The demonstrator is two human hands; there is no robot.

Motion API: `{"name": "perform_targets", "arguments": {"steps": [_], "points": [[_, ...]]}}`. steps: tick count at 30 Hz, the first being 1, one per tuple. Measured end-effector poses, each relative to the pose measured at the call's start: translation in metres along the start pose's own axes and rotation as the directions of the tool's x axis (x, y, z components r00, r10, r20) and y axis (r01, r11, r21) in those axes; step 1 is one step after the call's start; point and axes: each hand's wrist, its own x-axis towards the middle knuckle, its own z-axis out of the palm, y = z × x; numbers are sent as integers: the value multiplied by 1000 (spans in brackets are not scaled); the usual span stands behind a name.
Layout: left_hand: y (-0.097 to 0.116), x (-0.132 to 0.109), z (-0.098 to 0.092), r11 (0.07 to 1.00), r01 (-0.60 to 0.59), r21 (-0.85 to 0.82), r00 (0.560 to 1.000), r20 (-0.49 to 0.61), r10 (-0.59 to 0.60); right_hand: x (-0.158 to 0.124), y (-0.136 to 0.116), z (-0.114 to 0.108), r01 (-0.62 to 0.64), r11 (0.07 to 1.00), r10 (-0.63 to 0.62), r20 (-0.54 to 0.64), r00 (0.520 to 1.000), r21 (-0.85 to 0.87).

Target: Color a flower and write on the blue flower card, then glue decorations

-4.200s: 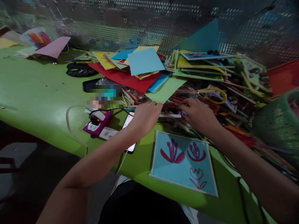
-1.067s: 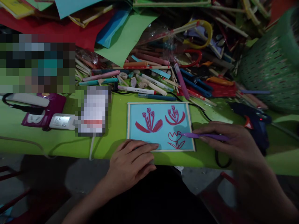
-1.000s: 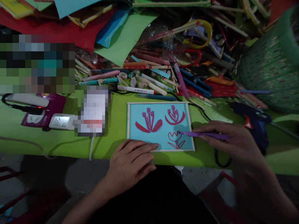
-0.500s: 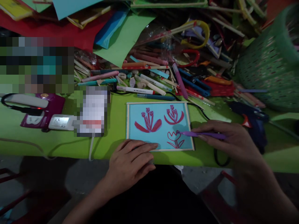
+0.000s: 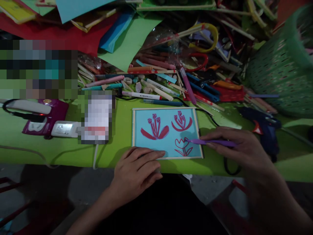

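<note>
A light-blue card (image 5: 168,145) edged with pale wooden sticks lies flat near the table's front edge. Two filled-in dark red flowers are drawn on its upper part, and an outlined tulip (image 5: 183,147) is at lower right. Between the fingers of my right hand (image 5: 232,140) is a purple pen (image 5: 217,142), its tip at the tulip's upper right petal. My left hand (image 5: 139,169) rests with fingers stretched out over the card's lower left edge, holding nothing.
Behind the card lie heaped markers (image 5: 144,95), sticks and coloured paper. A dark blue glue gun (image 5: 261,124) lies at right, below a green basket (image 5: 271,71). On the left are a purple power strip (image 5: 57,112) and a blurred phone (image 5: 97,117) with its white cable.
The pen tip has shifted very slightly down at the tulip's upper right petal. My left hand stays in place on the card.
</note>
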Motion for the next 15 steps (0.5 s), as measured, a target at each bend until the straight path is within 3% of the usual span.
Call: {"name": "perform_targets", "arguments": {"steps": [15], "points": [[0, 1, -1, 1000, -7, 18, 1000, 3, 7, 0, -1, 0, -45, 999, 45, 1, 999, 22]]}}
